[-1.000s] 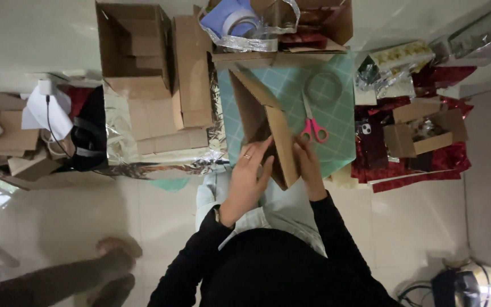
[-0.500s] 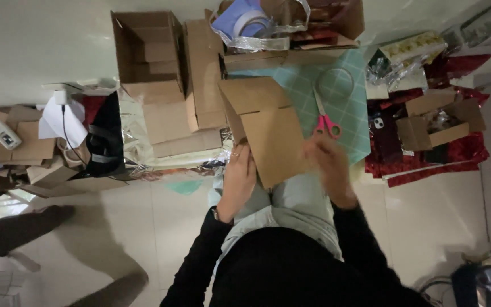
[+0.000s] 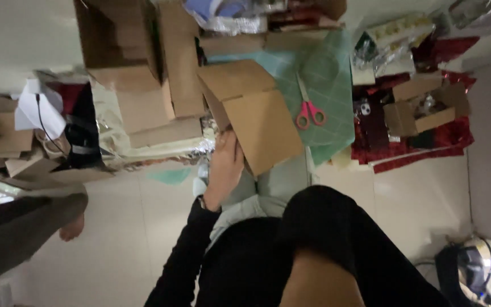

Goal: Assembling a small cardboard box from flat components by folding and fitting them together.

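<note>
- Cardboard box [image 3: 255,113], brown, gripped at its near left edge by left hand [image 3: 224,163], fingers curled on the flap; box tilted, flat panel facing up, over the lap.
- Right hand out of sight, covered by raised black sleeve [image 3: 336,227] at bottom centre; grip cannot be told.
- Left wrist in black sleeve, dark band at the cuff.
- Pale trousers [image 3: 274,182] showing under the box.
- Just right of box: pink-handled scissors [image 3: 309,108] lying on green cutting mat [image 3: 331,74], blades pointing away; mat partly under the box.
- Left of box: bigger open carton [image 3: 126,62] with flaps spread, resting on silver foil sheet [image 3: 160,150].
- Behind box, at top edge: roll of tape [image 3: 211,8] and crinkled foil, blurred.
- Far right: small open box [image 3: 419,111] on red shiny wrapping [image 3: 456,136], bits of packaging around.
- Far left: white papers [image 3: 38,108], dark bag, cardboard scraps in a heap.
- Lower left: another person's bare foot [image 3: 72,227] and dark trouser leg on tiled floor [image 3: 132,227].
- Bottom right corner: dark cables [image 3: 461,267] near a bright lamp, blurred.
</note>
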